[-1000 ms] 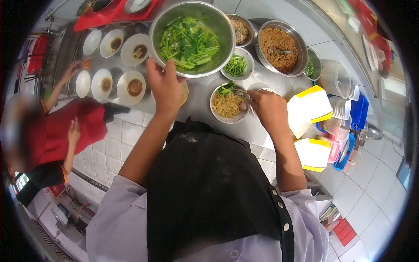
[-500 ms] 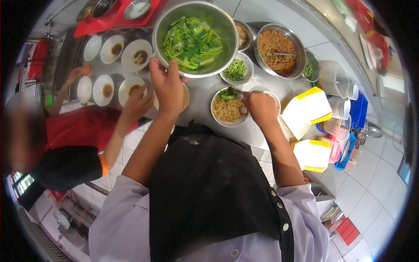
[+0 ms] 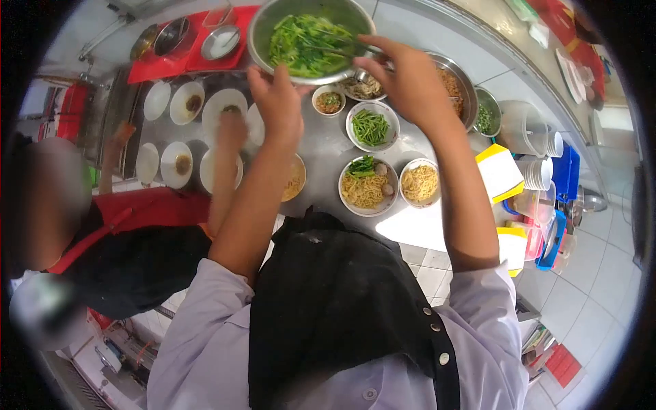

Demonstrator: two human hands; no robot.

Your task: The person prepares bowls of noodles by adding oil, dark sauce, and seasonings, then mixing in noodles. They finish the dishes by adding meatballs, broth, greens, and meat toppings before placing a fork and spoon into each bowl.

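Note:
My left hand (image 3: 279, 102) grips the near rim of a metal bowl (image 3: 365, 26) full of cut leafy greens (image 3: 294, 44), tilted up at the top of the view. My right hand (image 3: 406, 78) is closed on metal tongs (image 3: 342, 50), whose tips reach into the greens. Below stand a bowl of noodles (image 3: 363, 191) with greens and meatballs on top, and a smaller bowl of noodles (image 3: 419, 184). Between these and the metal bowl sits a white bowl of green stems (image 3: 371, 128).
At the left a co-worker's arm (image 3: 229, 150) reaches over several white bowls (image 3: 178, 164) with dark sauce. Behind my right forearm is a pan of brown mince (image 3: 451, 85), beside a container of chopped green herbs (image 3: 484, 119). Cups (image 3: 536, 172) and yellow-edged boxes (image 3: 499, 171) stand at the right.
My right hand has moved up from the noodle bowls to the metal bowl, with tongs now in the greens. The co-worker's hand has shifted over the sauce bowls.

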